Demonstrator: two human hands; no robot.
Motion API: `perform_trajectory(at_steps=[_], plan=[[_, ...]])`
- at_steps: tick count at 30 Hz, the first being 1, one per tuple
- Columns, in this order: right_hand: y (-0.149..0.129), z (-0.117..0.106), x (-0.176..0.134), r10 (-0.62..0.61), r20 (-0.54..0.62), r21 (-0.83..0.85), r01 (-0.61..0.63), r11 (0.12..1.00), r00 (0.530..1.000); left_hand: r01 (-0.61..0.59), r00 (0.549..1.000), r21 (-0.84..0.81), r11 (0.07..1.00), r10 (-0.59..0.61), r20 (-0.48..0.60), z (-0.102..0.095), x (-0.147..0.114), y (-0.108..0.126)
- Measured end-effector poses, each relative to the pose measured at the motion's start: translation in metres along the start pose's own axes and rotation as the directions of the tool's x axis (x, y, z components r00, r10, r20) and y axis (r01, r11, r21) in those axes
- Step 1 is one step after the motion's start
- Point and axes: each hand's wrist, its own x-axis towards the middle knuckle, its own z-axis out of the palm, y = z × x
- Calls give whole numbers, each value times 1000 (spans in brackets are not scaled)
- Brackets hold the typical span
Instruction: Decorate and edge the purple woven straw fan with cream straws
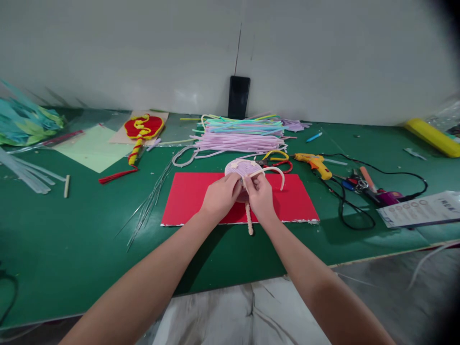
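Observation:
My left hand [221,194] and my right hand [261,195] come together over a round lilac fan [244,166] made of coiled pipe cleaners. Both hands are closed in a pinch, fingertips almost touching. A cream pipe cleaner [282,176] runs out of my right fingers and curls to the right; its other end sits between the fingertips of both hands, partly hidden. Below the hands, the fan's twisted peach handle [249,220] points toward me. Under all this lies a red board [190,199] with a frayed white front edge. The fan's lower half is mostly covered by my hands.
Behind the board lie bundled pastel pipe cleaners [240,143], and a phone [239,96] leans on the wall. Pliers [278,160], a yellow glue gun [316,165] and its cord are on the right. Thin wires [149,206] and a red-yellow fan [143,128] lie left.

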Motion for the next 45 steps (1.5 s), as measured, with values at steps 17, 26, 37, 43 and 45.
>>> perform_trajectory(at_steps=[17,26,37,43,45], plan=[[-2,3,-1,57,-21,35,-56,998,998,56,997,-278,959,-69,-36,5,1,-4],[-16,-9,22,209,139,140,-229,963,968,95,981,-634,768,-181,-72,0,16,-9],[-15,-42,61,145,22,218,-146,965,989,114,980,-731,673,-196,-27,8,58,-2],[-13,-39,50,222,17,233,-220,947,975,200,975,-884,422,-177,136,23,53,-7],[-15,-38,48,271,-6,209,-264,942,963,230,965,-889,395,-213,155,23,52,-8]])
